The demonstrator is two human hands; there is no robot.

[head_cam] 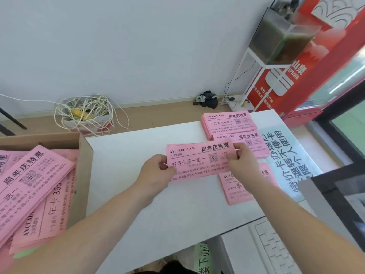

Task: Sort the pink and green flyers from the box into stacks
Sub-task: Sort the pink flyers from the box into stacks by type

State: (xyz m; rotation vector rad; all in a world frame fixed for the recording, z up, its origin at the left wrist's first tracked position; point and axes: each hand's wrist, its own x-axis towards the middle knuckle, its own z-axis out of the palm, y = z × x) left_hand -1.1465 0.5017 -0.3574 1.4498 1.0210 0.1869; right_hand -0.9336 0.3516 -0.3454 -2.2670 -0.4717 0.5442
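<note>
Honestly, there's just the head view to go on, so here goes. Both hands are pinched shut on a small bunch of pink flyers (pixel 199 161), left hand (pixel 156 171) on the left short edge, right hand (pixel 242 161) on the right one, held over the white table (pixel 138 155).

Three pink stacks already sit on the table: far stack (pixel 229 122), a second stack (pixel 254 145) just in front of it, and a near stack (pixel 235 189) partly under the right forearm. The cardboard box (pixel 83 165) on the left is heaped with loose pink flyers, and a sliver of green (pixel 25 253) peeks out at the bottom.

What could go wrong, I'd guess: the bunch looks several sheets thick and slightly fanned at the top, so it could splay or land crooked. The second stack already overlaps the far one, so piles could merge. The right forearm could also drag the near stack askew.
</note>
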